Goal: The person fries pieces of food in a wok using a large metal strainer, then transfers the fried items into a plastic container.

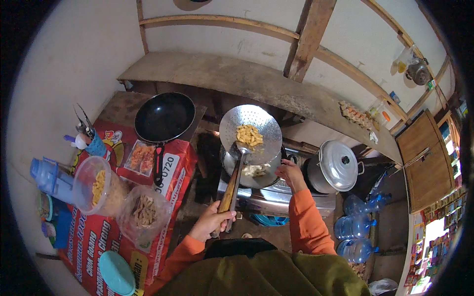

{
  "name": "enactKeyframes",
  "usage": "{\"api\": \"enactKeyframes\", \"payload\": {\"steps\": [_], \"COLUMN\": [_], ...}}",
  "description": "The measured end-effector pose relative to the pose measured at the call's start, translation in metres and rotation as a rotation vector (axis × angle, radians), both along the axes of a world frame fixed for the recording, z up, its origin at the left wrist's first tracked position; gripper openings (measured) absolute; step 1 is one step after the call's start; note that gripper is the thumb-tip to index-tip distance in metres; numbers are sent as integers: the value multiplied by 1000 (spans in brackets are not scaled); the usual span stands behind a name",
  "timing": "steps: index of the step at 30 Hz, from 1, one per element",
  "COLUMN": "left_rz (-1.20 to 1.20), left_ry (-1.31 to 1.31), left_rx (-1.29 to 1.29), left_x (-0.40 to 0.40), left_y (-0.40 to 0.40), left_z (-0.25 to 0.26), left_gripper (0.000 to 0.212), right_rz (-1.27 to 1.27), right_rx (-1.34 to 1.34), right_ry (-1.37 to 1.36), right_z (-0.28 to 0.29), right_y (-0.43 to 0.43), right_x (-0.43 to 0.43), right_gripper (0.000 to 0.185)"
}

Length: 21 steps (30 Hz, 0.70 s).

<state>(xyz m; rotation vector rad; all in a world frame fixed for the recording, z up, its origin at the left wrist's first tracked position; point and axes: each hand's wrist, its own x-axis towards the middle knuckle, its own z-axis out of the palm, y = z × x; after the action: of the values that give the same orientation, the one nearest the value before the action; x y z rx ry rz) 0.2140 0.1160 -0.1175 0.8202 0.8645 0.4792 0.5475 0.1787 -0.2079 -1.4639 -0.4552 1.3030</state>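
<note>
My left hand [213,222] grips two handles together: one wooden, one metal. They lead up to a large perforated metal skimmer [266,125] and a metal spatula [243,149] whose blade rests in it. Golden fried pieces [250,135] lie in the skimmer's bowl. It is held over a wok [255,182] on the stove [266,198], hiding the wok's far part. Pale food [255,170] shows in the wok below. My right hand [291,175] is at the wok's right rim, fingers bent; whether they hold anything is unclear.
A lidded aluminium pot [337,166] stands on the stove's right side. Left, a table with a red printed cover [92,236] bears a black frying pan [165,116], a plastic tub [89,185], a bag of brown pieces [144,212] and a turquoise lid [117,273]. Water bottles [351,227] lie at lower right.
</note>
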Motion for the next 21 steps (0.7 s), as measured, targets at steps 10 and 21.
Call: {"api": "enactKeyframes", "payload": {"steps": [10, 21], "left_rz": [34, 20], "left_ry": [-89, -100], "left_rx": [-5, -25], "left_x": [17, 30], "left_y": [-11, -21], "left_z": [-15, -24], "left_gripper": [22, 26], "right_rz": [474, 236], "right_rx": [4, 37], "right_ry": [7, -311], "right_z": [93, 49], "right_y": [-118, -117], "right_x": [-151, -151], "right_gripper": [36, 23]}}
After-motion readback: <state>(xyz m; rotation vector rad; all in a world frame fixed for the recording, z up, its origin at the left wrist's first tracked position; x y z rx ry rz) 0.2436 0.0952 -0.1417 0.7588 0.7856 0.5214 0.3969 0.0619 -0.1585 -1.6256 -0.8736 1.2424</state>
